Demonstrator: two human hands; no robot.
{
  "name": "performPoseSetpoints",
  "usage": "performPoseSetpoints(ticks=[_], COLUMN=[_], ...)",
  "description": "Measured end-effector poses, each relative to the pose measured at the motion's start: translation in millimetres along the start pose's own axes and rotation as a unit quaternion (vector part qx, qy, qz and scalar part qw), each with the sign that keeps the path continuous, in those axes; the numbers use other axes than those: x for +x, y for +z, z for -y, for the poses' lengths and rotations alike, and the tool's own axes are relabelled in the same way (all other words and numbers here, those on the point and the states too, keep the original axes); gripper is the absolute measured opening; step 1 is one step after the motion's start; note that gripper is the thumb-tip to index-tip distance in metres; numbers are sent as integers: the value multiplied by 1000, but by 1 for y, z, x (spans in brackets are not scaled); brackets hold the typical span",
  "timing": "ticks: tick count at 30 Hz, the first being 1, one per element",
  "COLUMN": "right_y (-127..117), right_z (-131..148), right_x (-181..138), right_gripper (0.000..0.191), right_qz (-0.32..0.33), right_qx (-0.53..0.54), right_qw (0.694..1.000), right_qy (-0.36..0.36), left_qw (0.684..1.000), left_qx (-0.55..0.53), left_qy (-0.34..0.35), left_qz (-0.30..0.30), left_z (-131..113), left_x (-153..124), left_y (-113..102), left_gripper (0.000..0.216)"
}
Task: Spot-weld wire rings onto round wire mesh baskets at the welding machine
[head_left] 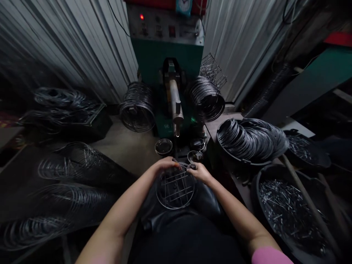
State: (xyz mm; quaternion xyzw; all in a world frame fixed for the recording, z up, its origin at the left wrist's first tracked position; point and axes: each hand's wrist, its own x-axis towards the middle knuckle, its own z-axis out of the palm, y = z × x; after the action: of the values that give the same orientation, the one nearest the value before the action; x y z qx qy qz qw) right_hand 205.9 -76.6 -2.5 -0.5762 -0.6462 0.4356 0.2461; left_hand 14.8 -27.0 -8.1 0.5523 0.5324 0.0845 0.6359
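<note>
A round wire rack [177,187], with crossing straight wires inside its ring, lies over my lap below the machine's arm. My left hand [167,163] is closed on the rack's far edge, its fingertips pointing inward. On the far right edge, my right hand [200,172] pinches at the ring; its fingertips are dark, and whether they also hold something small cannot be made out. Just beyond the rack stands the green machine [150,58], with a pale cylindrical arm [175,97] reaching toward me.
Small round bowls [164,146] stand between hands and machine. Coils of wire rings hang left [136,108] and right [207,99] of it. A basin of wire rings [253,141] and a tub of short wire pieces [291,212] are at right. More stacked rings [74,161] lie left.
</note>
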Motion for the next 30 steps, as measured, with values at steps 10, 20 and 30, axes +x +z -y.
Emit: performPoseSetpoints(ticks=[10, 20, 30], right_y=[14, 8, 21], right_z=[-27, -30, -30], right_x=[-9, -47, -55], right_gripper=[22, 26, 30], right_qz=[-48, -101, -68], right_qx=[99, 41, -123], right_qw=[994, 994, 989], right_qy=[15, -12, -40], left_qw=[999, 967, 954], left_qx=[-30, -181, -191], left_qy=[-9, 15, 22], left_qz=[28, -177, -228], left_z=[20, 49, 100], left_x=[11, -29, -105], left_y=[7, -5, 39], left_gripper=[24, 67, 73])
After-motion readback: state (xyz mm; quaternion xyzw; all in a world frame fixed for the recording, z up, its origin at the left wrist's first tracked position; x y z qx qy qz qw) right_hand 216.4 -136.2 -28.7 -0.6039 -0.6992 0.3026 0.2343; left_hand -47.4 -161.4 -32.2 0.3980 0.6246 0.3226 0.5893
